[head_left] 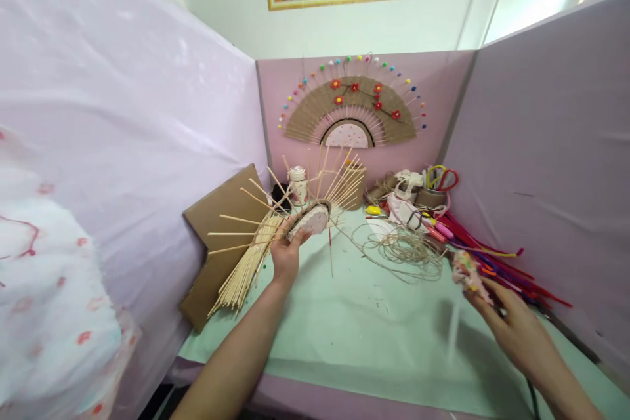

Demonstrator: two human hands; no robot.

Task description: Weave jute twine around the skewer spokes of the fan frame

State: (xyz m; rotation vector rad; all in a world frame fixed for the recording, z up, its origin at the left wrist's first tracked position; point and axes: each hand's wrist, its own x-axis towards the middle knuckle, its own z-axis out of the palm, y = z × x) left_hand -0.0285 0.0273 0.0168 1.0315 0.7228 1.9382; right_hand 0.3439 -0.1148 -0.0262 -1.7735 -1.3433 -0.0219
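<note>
My left hand (285,256) is closed on a half-round fan base (311,222), covered in pale dotted cloth with a dark rim. Thin wooden sticks (236,218) spread out from the base like rays, wide apart on the left and close together on the right. In my right hand (512,321) is a glue gun (467,272) with a colourful patterned body, held over the right side of the table; a dark cord hangs below the hand. Left of the fan base lies a thick bundle of loose sticks (241,275). Loosely coiled twine (408,252) rests between the hands.
A finished fan (350,102) with red flowers and coloured beads hangs on the pink back panel. Brown cardboard (211,230) leans at left. A white bottle (298,184), a can of scissors (433,195) and colourful pipe cleaners (522,279) stand or lie on the green tabletop (344,348).
</note>
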